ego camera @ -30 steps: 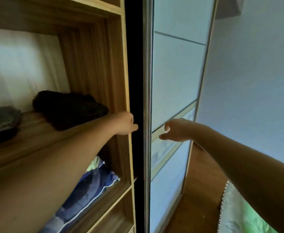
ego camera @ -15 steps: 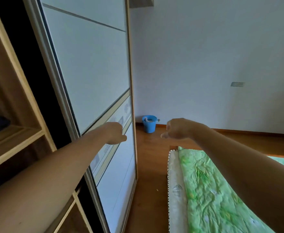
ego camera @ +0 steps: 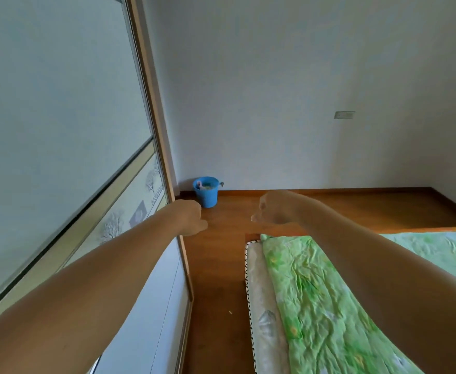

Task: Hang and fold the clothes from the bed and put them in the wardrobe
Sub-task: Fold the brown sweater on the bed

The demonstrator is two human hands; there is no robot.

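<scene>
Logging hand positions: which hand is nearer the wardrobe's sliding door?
Left. The left hand is at the sliding door edge; the right hand is off it, nearer the bed.

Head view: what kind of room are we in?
Most likely a bedroom. A bed made up in green fills the lower right, a sliding-door wardrobe runs along the left, and a blue bucket stands in the far corner on the wood floor.
</scene>
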